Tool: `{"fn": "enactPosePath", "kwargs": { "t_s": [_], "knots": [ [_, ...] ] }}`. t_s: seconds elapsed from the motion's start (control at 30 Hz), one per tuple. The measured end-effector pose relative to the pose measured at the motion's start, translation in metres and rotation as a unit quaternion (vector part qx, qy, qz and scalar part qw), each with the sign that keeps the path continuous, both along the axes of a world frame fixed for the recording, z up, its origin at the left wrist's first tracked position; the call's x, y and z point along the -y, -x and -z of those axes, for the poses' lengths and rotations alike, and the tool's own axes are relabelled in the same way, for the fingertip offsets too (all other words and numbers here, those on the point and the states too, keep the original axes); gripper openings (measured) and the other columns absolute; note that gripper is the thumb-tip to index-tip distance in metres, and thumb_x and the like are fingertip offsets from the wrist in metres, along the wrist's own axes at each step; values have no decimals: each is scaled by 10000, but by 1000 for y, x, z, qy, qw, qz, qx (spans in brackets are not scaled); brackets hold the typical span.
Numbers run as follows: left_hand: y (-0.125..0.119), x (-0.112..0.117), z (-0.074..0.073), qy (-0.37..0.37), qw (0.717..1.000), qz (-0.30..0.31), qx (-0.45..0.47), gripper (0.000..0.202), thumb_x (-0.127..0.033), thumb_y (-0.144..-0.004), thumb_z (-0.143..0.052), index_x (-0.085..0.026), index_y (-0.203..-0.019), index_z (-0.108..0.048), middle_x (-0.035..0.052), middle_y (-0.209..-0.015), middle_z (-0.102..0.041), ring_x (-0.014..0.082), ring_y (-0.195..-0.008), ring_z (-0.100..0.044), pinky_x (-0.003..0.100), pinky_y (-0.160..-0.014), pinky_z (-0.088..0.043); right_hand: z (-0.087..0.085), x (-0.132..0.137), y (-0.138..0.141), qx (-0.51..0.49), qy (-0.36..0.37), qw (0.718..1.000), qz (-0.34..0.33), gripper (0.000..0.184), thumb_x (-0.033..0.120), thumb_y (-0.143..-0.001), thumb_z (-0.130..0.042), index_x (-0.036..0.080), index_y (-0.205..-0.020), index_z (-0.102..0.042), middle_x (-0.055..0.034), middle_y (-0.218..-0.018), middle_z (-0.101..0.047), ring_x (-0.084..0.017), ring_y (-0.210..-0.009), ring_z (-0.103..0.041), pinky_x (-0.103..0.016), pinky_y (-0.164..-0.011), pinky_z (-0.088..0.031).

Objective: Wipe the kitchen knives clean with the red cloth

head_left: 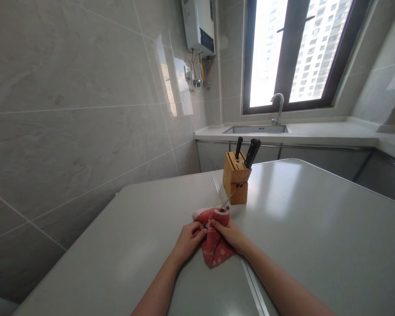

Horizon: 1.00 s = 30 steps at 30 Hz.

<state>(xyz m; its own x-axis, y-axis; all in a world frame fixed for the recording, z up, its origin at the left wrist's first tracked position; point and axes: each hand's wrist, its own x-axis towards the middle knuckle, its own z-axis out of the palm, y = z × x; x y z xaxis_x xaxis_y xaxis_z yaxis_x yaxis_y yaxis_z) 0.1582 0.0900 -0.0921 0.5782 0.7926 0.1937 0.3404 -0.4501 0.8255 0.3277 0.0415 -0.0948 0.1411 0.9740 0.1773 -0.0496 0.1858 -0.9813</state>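
a: what is the left hand [188, 238] doing?
b: its fingers are curled inward, pinching a fold of the red cloth [214, 251].
a: and the right hand [232, 231]?
b: its thumb presses on the cloth, gripping it; the other fingers are mostly hidden, so how far they bend cannot be told.
a: where is the cloth?
b: between both hands, at the pale table [145, 232], near the wooden knife block [234, 174]. a thin metal piece [229, 199] slants from its top toward the block.
a: what does the block hold?
b: a slim black handle [238, 148] and a broad black handle [252, 152].
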Motion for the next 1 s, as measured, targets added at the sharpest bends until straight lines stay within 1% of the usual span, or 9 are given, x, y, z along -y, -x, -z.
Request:
{"fn": "enactPosePath", "kwargs": {
  "t_s": [0.13, 0.3, 0.53, 0.67, 0.87, 1.0],
  "knots": [
    [0, 0, 0, -1, 1000, -5, -7, 270, -372, -785, -550, -157, -640, -472, -73, -534, -297, 90, -523, -278, 210, -509, -221, 3, -1, -1, 8, -1, 1000, 0, 274, 454, -745, -630, 199, -843, -603, -31, -879, -645, -194, -860, -593, -344, -855, -450],
    [0, 0, 0, -7, 1000, -10, -18, 267, -347, -751, -574, -169, -620, -424, -76, -539, -282, 88, -530, -271, 210, -511, -218, 5, -2, -1, 11, -4, 1000, 4, 279, 451, -753, -624, 200, -873, -597, -27, -868, -634, -196, -887, -586, -344, -868, -448],
    [-1, 2, -2, -21, 999, -11, -25, 335, -378, -756, -562, -180, -585, -352, -74, -547, -284, 86, -534, -278, 214, -512, -215, 0, 0, 0, 13, -6, 1000, 1, 288, 458, -747, -623, 201, -877, -616, -36, -865, -639, -220, -916, -585, -369, -876, -449],
    [-1, 2, -2, -27, 999, -14, -20, 332, -384, -747, -577, -179, -597, -364, -73, -555, -290, 83, -532, -273, 212, -502, -201, -4, 2, 1, 17, -11, 1000, 15, 298, 460, -731, -635, 206, -886, -629, -38, -873, -649, -235, -920, -588, -390, -881, -446],
    [-1, 1, 1, -30, 999, -9, -24, 322, -408, -768, -561, -169, -612, -411, -68, -566, -310, 84, -533, -272, 210, -502, -214, -8, 4, 1, 19, -5, 1000, -13, 303, 478, -733, -624, 204, -862, -642, -37, -857, -668, -239, -898, -597, -393, -867, -452],
    [-1, 2, 1, -39, 999, -4, -26, 330, -432, -780, -556, -163, -628, -440, -67, -569, -325, 86, -533, -278, 210, -506, -225, -11, 4, 2, 14, -8, 1000, -6, 299, 472, -735, -627, 203, -864, -638, -33, -902, -666, -225, -887, -599, -383, -867, -450]
  ]
}}
